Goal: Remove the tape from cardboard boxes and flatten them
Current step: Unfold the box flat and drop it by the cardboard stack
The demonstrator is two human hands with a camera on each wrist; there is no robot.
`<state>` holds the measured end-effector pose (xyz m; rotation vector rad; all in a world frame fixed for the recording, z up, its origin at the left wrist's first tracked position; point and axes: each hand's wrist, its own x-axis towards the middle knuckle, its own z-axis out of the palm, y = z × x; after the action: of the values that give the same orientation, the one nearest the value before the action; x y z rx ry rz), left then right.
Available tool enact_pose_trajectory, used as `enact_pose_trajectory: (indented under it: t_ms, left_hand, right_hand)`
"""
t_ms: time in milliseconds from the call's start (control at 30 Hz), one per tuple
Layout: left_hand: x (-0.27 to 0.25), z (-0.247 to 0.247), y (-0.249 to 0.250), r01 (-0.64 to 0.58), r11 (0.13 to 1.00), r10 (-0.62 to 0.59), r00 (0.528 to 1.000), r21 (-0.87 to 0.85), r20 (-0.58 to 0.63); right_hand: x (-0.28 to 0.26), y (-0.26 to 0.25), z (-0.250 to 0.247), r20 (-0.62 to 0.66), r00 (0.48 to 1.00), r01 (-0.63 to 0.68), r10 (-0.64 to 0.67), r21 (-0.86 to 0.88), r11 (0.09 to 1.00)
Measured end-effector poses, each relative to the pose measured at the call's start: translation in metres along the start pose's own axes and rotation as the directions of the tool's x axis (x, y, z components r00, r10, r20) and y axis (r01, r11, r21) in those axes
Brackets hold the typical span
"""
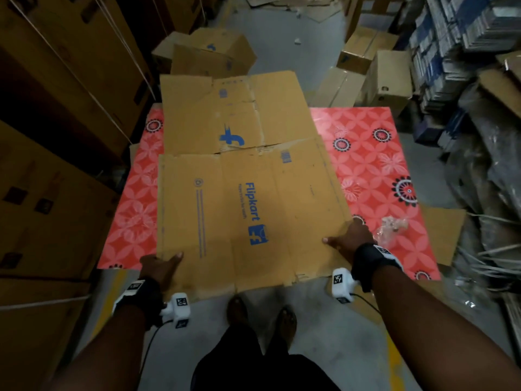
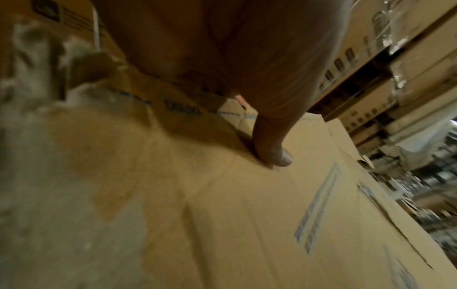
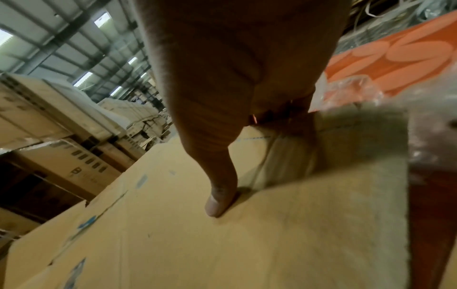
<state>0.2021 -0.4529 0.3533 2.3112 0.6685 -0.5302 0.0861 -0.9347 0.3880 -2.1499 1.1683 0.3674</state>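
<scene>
A flattened brown cardboard box [image 1: 248,218] with blue print lies on a red patterned mat [image 1: 375,170]. My left hand [image 1: 160,266] grips its near left corner, thumb [image 2: 272,148] on top and fingers hidden beneath. My right hand [image 1: 349,238] grips the right edge near the front, thumb [image 3: 220,197] pressed on the top face. A second flattened box [image 1: 225,114] lies further back, partly under the first. A crumpled wad of clear tape [image 1: 392,227] sits on the mat just right of my right hand.
Tall stacks of large cartons [image 1: 56,136] wall the left side. Unflattened boxes [image 1: 205,52] stand behind the mat, more boxes [image 1: 377,74] at the back right. Bundled packs and sheeting [image 1: 479,108] crowd the right. My feet [image 1: 262,314] stand on grey floor at the mat's near edge.
</scene>
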Motion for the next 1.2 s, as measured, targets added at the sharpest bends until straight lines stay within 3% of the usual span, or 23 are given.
enact_pose_trajectory:
  t_ms: [100, 233, 367, 567, 867, 967, 1200]
  left_hand:
    - [-0.019, -0.014, 0.014, -0.093, 0.995, 0.091, 0.995, -0.042, -0.042]
    - [-0.04, -0.028, 0.038, -0.295, 0.955, 0.294, 0.948, 0.014, -0.118]
    - [-0.058, -0.041, 0.056, -0.366, 0.93, 0.365, 0.919, 0.02, -0.147]
    - [-0.076, -0.068, 0.063, -0.483, 0.875, 0.469, 0.862, -0.029, -0.192]
    - [-0.132, -0.094, 0.09, -0.696, 0.704, 0.67, 0.716, -0.137, -0.197]
    - [-0.163, -0.096, 0.117, -0.781, 0.602, 0.754, 0.625, -0.167, -0.201]
    - [-0.273, -0.067, 0.197, -0.874, 0.405, 0.876, 0.455, -0.269, -0.161]
  right_hand:
    - [-0.012, -0.003, -0.004, 0.034, 0.998, 0.056, -0.061, 0.135, 0.989]
    - [-0.036, -0.017, -0.009, -0.045, 0.985, 0.169, -0.166, 0.099, 0.981]
    - [-0.065, -0.031, -0.01, -0.154, 0.941, 0.326, -0.302, 0.166, 0.931]
    - [-0.109, -0.032, -0.028, -0.334, 0.869, 0.449, -0.366, 0.216, 0.867]
    - [-0.197, 0.002, -0.088, -0.572, 0.747, 0.518, -0.339, 0.181, 0.836]
    - [-0.232, 0.017, -0.122, -0.652, 0.7, 0.506, -0.29, 0.167, 0.846]
    - [-0.31, 0.09, -0.207, -0.847, 0.526, 0.444, -0.083, 0.19, 0.876]
